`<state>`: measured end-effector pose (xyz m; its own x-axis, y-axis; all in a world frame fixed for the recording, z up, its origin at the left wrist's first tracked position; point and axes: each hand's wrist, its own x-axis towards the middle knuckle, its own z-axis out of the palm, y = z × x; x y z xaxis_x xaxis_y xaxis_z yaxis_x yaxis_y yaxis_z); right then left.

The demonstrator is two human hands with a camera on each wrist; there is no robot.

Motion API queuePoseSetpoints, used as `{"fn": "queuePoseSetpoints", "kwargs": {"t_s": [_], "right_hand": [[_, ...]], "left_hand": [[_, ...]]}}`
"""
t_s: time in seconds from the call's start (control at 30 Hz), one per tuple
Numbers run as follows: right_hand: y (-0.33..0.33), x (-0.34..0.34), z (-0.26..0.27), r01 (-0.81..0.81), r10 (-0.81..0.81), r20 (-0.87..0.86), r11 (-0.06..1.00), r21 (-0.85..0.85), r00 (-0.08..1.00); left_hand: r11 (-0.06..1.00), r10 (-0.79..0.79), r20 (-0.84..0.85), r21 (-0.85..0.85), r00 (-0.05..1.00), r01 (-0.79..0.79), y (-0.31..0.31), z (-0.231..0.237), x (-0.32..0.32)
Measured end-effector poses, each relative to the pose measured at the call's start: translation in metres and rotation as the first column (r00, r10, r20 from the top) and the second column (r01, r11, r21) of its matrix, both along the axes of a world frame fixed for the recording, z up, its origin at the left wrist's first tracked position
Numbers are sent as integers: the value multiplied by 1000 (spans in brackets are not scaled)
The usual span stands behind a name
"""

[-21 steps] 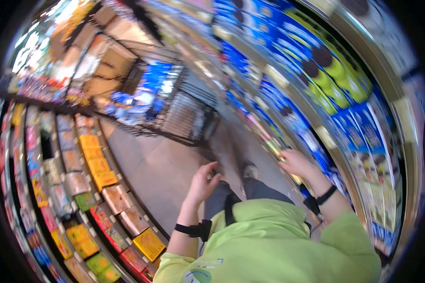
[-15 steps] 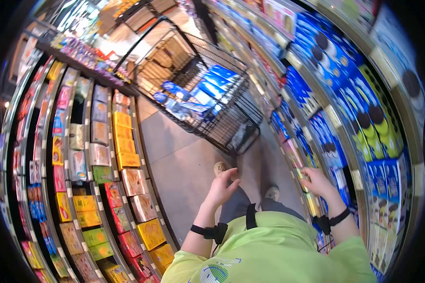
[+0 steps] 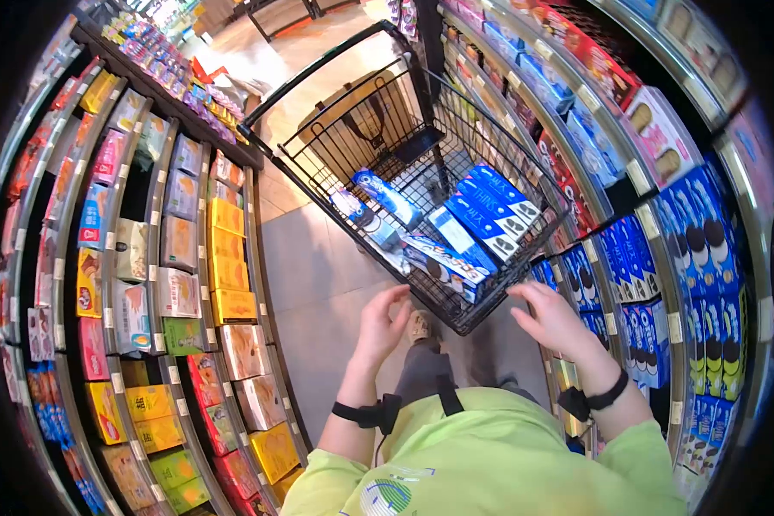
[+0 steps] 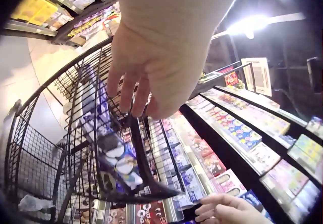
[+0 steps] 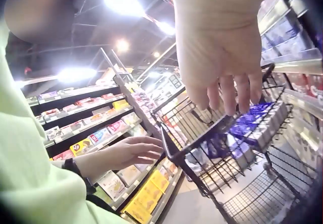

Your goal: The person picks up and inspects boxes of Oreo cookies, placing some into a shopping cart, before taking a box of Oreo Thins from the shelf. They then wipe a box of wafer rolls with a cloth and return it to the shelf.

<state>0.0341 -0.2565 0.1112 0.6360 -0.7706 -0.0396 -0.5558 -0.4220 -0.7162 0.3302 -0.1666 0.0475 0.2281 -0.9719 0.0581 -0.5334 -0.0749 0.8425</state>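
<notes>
In the head view a black wire shopping cart (image 3: 335, 185) stands in front of the person. Inside lie blue boxes (image 3: 490, 211), a blue tube-like pack (image 3: 387, 198) and other blue-and-white packs. The left hand (image 3: 382, 325), fingers relaxed and empty, hovers by the cart's near side. At the near right corner the right hand (image 3: 552, 318) is held out, also empty, its fingers loosely bent. Both wrist views show relaxed fingers over the cart, the left hand (image 4: 151, 67) and the right hand (image 5: 222, 67) gripping nothing.
Shelves of yellow boxes (image 3: 230, 258) and other packaged snacks line the left side. On the right, shelves hold blue packs (image 3: 701, 232) and red packages. A tan bag-like thing (image 3: 357, 107) is at the cart's far end. Tiled floor (image 3: 305, 258) runs between the shelves.
The cart appears nearer and farther right in the head view, close to the hands. Both hands have risen slightly in view and remain empty. The view has turned.
</notes>
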Motion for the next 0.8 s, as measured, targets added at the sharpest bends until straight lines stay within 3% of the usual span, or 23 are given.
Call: {"fn": "queuePoseSetpoints", "kwargs": {"t_s": [0.07,0.13,0.2,0.23,0.3,0.33,0.53,0.7,0.8], "right_hand": [[-33,52,-15,-9,9,8,997,-78,1000],[-62,96,-36,-12,2,-263,999,-36,965],[-81,134,-45,-40,73,-662,997,66,746],[-86,144,-52,-30,76,-673,996,81,736],[-93,159,-69,3,170,-802,978,209,572],[-94,163,-77,10,176,-809,976,219,561],[-121,202,-99,86,-84,-637,996,-27,766],[-153,264,-137,136,-173,-563,985,-108,808],[-168,285,-172,57,-149,-574,983,-176,805]], "left_hand": [[999,29,-32,-36,999,-30,-20,4,37],[999,36,-65,-21,997,-37,-30,6,69],[999,38,-71,-1,997,-39,-37,4,100],[998,52,-73,23,996,-50,-39,5,114],[994,84,-127,81,988,-74,-41,3,137],[986,127,-161,123,979,-108,-42,0,146],[978,122,-180,191,976,-87,-62,-21,172],[981,122,-196,175,973,-88,-67,-21,170],[982,110,-191,173,975,-77,-61,-17,177]]}}
